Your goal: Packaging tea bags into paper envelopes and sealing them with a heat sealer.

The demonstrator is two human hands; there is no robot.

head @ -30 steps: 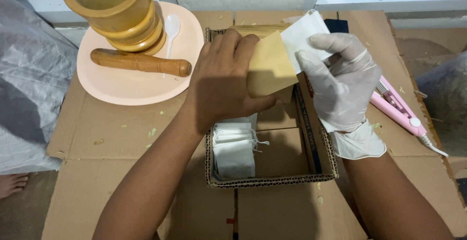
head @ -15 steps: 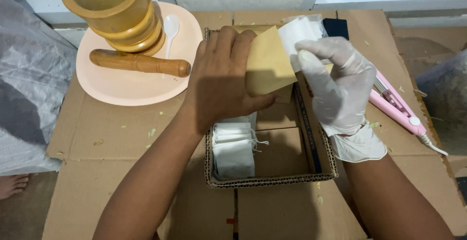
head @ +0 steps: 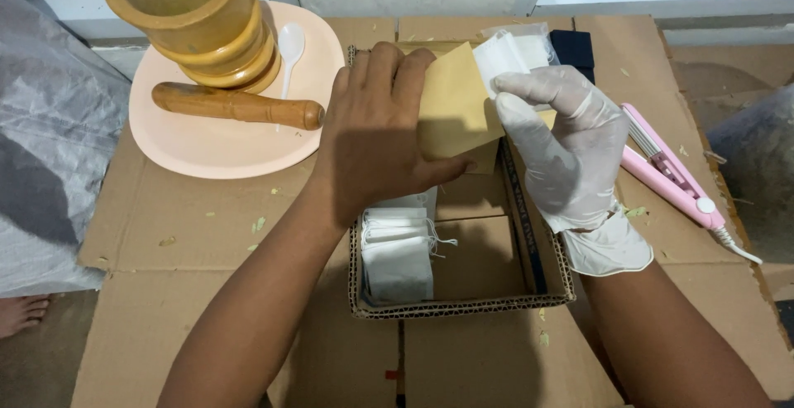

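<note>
The bare left hand (head: 376, 131) is clamped around a tan paper envelope (head: 457, 110), holding it above a shallow cardboard tray (head: 463, 307), while the gloved right hand (head: 562, 147) pinches a white tea bag (head: 506, 54) at the envelope's upper edge. In the tray below lies a stack of white tea bags (head: 397, 255). Farther out, a pink plate (head: 219, 147) carries a wooden mortar (head: 194, 19), pestle (head: 236, 105) and white spoon (head: 291, 46), and a pink sealer (head: 668, 168) lies to the right on the flattened cardboard (head: 190, 234).
</note>
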